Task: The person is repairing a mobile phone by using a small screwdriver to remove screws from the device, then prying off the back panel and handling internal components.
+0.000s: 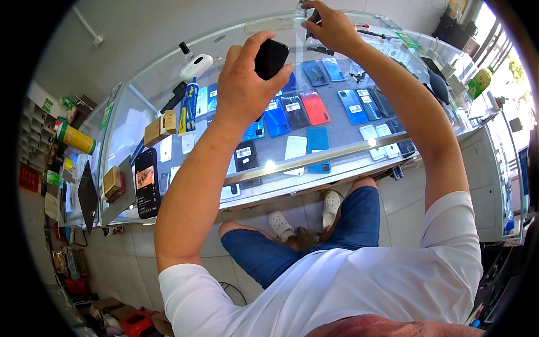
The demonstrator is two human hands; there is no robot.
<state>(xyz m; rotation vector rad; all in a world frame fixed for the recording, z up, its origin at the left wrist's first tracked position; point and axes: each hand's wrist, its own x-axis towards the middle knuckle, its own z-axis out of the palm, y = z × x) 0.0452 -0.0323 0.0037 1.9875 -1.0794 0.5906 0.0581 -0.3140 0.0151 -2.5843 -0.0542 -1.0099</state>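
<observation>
well, from my distant seat i see the left hand point(242, 84) raised over the long glass display counter point(331, 160), its thumb and fingers clamped on the edges of a glossy black, round-cornered phone point(272, 58). at the far side, the right hand point(338, 32) pinches a small dark object point(314, 22), whose exact shape i can't tell. a blue-and-yellow tube point(188, 108) lies on the glass, left of the left hand.

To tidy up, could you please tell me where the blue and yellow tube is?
In the head view, the tube is on the glass counter, left of the left hand, beside a small brown box.
</observation>
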